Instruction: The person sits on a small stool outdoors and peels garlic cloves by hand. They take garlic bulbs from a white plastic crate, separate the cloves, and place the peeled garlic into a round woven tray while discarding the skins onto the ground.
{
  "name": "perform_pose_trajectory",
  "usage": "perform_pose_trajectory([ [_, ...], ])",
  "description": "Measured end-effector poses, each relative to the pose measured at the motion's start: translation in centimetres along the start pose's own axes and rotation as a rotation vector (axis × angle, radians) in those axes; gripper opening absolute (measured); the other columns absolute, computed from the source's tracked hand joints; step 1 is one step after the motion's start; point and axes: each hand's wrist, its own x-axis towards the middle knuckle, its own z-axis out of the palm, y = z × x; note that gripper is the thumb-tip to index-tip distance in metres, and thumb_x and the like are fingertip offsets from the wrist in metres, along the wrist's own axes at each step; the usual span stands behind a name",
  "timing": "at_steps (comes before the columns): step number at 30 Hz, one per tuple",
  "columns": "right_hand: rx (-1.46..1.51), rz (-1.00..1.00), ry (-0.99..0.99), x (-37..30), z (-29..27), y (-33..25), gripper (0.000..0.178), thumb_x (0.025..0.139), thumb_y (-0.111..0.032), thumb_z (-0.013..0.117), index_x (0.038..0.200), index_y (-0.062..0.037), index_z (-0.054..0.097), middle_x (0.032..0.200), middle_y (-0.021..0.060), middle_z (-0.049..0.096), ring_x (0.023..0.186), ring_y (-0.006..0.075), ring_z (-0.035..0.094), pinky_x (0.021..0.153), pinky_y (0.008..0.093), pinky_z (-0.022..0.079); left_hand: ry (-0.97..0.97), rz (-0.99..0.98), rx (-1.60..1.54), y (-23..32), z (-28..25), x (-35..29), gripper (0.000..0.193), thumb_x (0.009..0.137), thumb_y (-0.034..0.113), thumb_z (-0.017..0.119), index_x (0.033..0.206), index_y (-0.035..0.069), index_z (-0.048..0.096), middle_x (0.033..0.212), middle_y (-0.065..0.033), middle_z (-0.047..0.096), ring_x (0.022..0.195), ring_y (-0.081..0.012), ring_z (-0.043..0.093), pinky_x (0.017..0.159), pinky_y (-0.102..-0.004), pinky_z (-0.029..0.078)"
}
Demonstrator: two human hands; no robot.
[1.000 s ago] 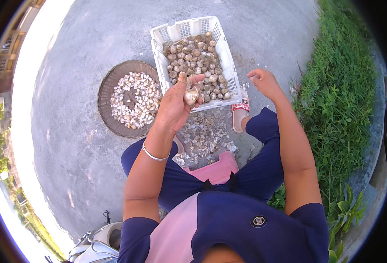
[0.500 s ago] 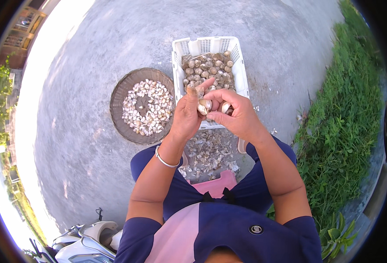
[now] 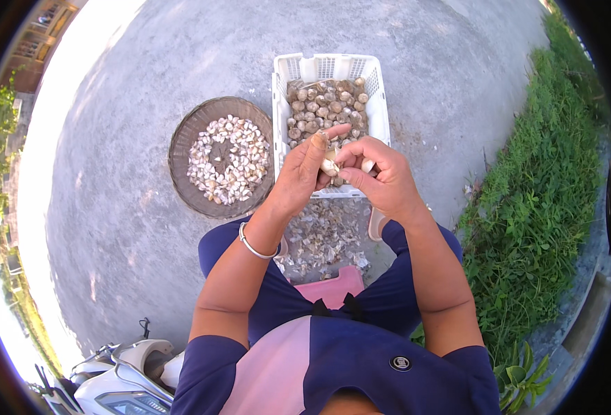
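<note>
Over the near end of a white plastic crate [image 3: 381,104], both my hands work close together on garlic. My left hand [image 3: 298,169], a bangle on its wrist, is closed round a partly broken garlic bulb [image 3: 330,167]. The thumb and fingers of my right hand [image 3: 386,176] pinch at that bulb's side, and a loose pale garlic clove [image 3: 368,165] sits within its curled fingers. Many whole garlic bulbs [image 3: 323,107] with dry brownish skins lie in the crate. To the left, separated garlic cloves [image 3: 212,166] form a ring in a round woven basket [image 3: 181,162].
Papery garlic skins [image 3: 323,232] litter the ground between my feet. A pink stool [image 3: 336,287] shows between my legs. Green grass [image 3: 520,207] grows along the right side. A white motor scooter [image 3: 129,380] is parked at the lower left, on the grey concrete [image 3: 133,228].
My right fingers have shifted against the bulb, which now shows more pale inner cloves. My left thumb has moved over its top. The whole view has shifted slightly.
</note>
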Motion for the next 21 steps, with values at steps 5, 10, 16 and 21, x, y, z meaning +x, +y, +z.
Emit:
perform_pose_trajectory([
  [5,-0.095,-0.131,0.039,0.4,0.2,0.3,0.024,0.081,-0.002,0.064,0.104,-0.0034,0.058,0.086,0.0068,0.060,0.072,0.0150,0.059,0.063,0.0256,0.048,0.092,0.014,0.089,0.9,0.9,-0.1,0.057,0.101,0.044,0.025,0.128,-0.001,0.049,0.061,0.0077,0.043,0.051,-0.0005,0.029,0.045,-0.0171,0.023],
  [10,-0.171,-0.164,0.026,0.5,0.9,-0.2,0.022,0.083,-0.005,0.063,0.104,-0.0028,0.056,0.088,0.0106,0.060,0.074,0.0207,0.061,0.066,0.0294,0.049,0.161,0.047,0.116,0.9,1.0,-0.2,0.055,0.101,0.042,0.026,0.126,0.000,0.051,0.064,0.0080,0.047,0.052,0.0005,0.031,0.045,-0.0163,0.023],
  [16,-0.180,-0.206,0.035,0.5,2.2,-0.2,0.018,0.087,-0.004,0.056,0.105,-0.0017,0.052,0.089,0.0127,0.058,0.075,0.0243,0.060,0.065,0.0319,0.048,0.194,0.172,0.169,0.4,0.3,-0.3,0.050,0.102,0.038,0.028,0.124,0.000,0.052,0.084,0.0012,0.056,0.070,-0.0028,0.045,0.059,-0.0178,0.036],
  [21,-0.224,-0.288,0.071,0.7,3.3,0.0,0.014,0.090,-0.003,0.049,0.104,-0.0006,0.050,0.090,0.0139,0.056,0.075,0.0268,0.059,0.065,0.0339,0.047,0.243,0.239,0.167,0.1,0.2,-0.5,0.045,0.102,0.033,0.031,0.123,-0.001,0.053,0.112,-0.0079,0.057,0.100,-0.0124,0.052,0.088,-0.0247,0.041],
])
